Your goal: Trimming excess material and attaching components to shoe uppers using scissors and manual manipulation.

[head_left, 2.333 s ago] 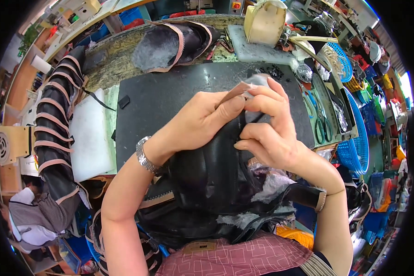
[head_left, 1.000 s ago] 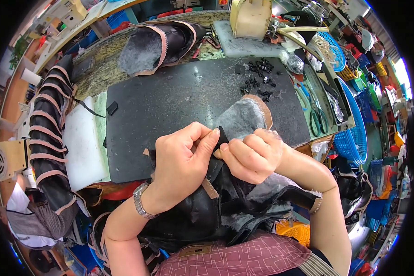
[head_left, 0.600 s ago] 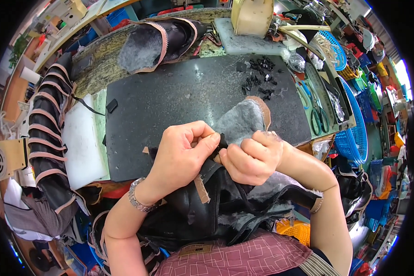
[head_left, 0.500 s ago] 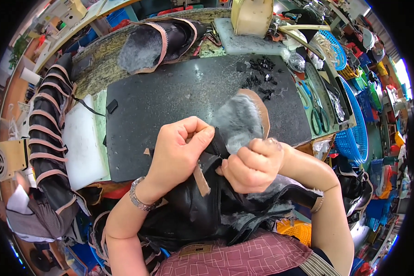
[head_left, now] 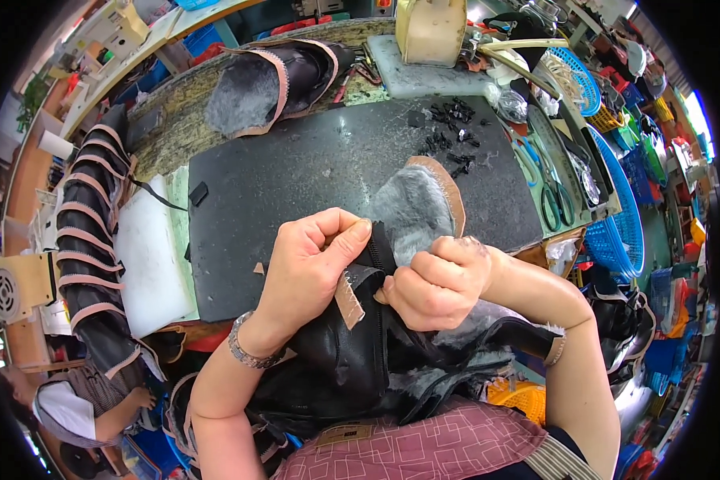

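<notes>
Across my lap and the near edge of the bench lies a black leather boot upper [head_left: 328,352] with a grey fur lining [head_left: 412,204] and a tan edge. My left hand [head_left: 308,268] is closed, thumb and forefinger pinching the top end of its black zipper [head_left: 380,248]. Just right of the zipper my right hand [head_left: 440,284] is curled tight against the leather edge; its fingertips are mostly hidden. Below my left fingers a tan leather flap [head_left: 350,302] with a stitched edge hangs down.
A dark cutting mat [head_left: 288,176] covers the bench, with black scraps [head_left: 452,116] on it. Another fur-lined upper [head_left: 252,88] lies behind. Stacked uppers [head_left: 92,240] stand left beside a white slab [head_left: 152,256]. Scissors [head_left: 556,204] lie right. A co-worker [head_left: 76,404] is at lower left.
Both hands keep their grip on the zipper area with only slight shifts. The view has turned a little, and the co-worker at lower left has moved, an arm now showing.
</notes>
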Available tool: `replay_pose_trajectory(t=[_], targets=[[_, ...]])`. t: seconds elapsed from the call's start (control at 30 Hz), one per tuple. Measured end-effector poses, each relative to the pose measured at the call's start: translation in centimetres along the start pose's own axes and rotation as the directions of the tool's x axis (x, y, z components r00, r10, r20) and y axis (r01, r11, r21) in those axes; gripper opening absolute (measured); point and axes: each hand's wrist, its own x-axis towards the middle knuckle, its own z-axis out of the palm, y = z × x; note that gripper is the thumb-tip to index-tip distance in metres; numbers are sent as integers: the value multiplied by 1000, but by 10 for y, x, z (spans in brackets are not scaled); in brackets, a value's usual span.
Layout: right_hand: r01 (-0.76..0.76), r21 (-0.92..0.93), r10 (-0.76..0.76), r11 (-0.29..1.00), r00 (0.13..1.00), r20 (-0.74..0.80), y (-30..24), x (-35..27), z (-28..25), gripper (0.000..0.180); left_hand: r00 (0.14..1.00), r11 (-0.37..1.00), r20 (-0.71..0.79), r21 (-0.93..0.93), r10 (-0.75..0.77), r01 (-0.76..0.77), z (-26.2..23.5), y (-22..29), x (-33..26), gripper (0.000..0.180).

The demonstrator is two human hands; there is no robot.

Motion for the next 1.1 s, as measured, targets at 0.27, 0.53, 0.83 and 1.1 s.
replay_pose_trajectory(t=[0.27,0.53,0.83,1.1], targets=[[-199,-17,200,980,978,54,-1,1,-2,19,999,944,11,325,49,-50,4,16,-5,21],[-153,-69,157,986,986,62,0,6,-1,17,997,966,80,258,-15,-7,-6,11,-5,23],[-133,-29,134,991,990,41,-3,2,-1,17,986,979,165,205,-20,-14,-4,12,-4,19],[-6,22,6,1000,1000,-18,-2,-1,0,20,997,982,72,186,5,-18,1,1,-8,18]])
